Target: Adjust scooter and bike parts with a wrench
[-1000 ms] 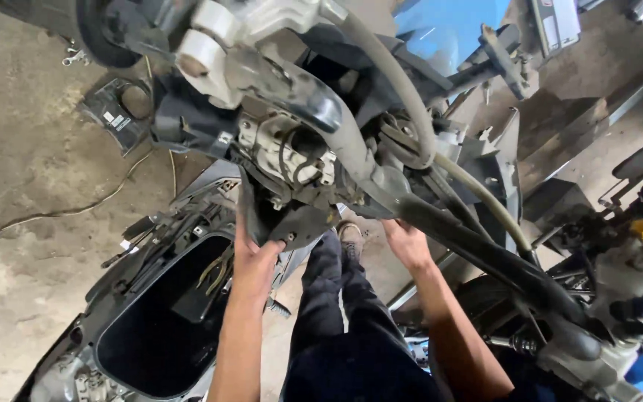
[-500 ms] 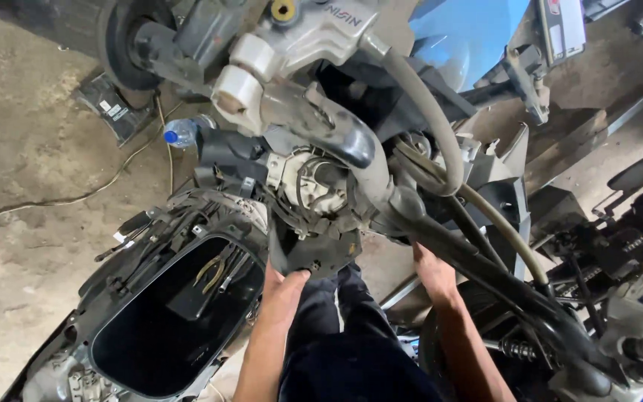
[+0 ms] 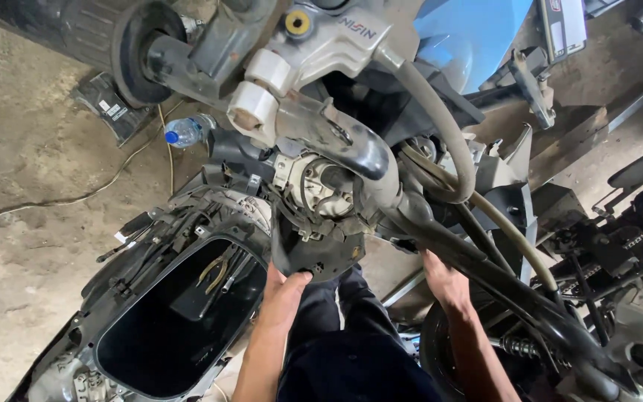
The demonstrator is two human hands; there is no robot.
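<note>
We look down past a stripped scooter front end. Our left hand (image 3: 286, 292) comes up from below, fingers (image 3: 297, 278) pressed on the lower edge of the black plastic cover (image 3: 320, 260) that hangs under the steering column; fingers look curled narrow on that edge, so a light hold on the cover, likely to steady it from underneath. Our right hand (image 3: 446, 281) reaches up behind the thick black hoses (image 3: 485, 275); its fingers are hidden by them, so we cannot tell whether they grip anything. Both forearms rise either side of our dark trousers (image 3: 359, 350), which puts us low and just under the column.

The cover sits at centre frame, right below the white connector block (image 3: 321, 182) with its loose wires. Above that, the grey brake master cylinder (image 3: 329, 33) and a beige hose (image 3: 448, 134) looping down to the right.

At lower left, the open black storage bucket (image 3: 180, 327) holds 1 pair of pliers (image 3: 217, 272) near its upper right rim, parked within reach. A clear water bottle with blue cap (image 3: 186, 132) lies on the concrete floor (image 3: 16, 186) at upper left. Blue body panel (image 3: 470, 30) at top right.
</note>
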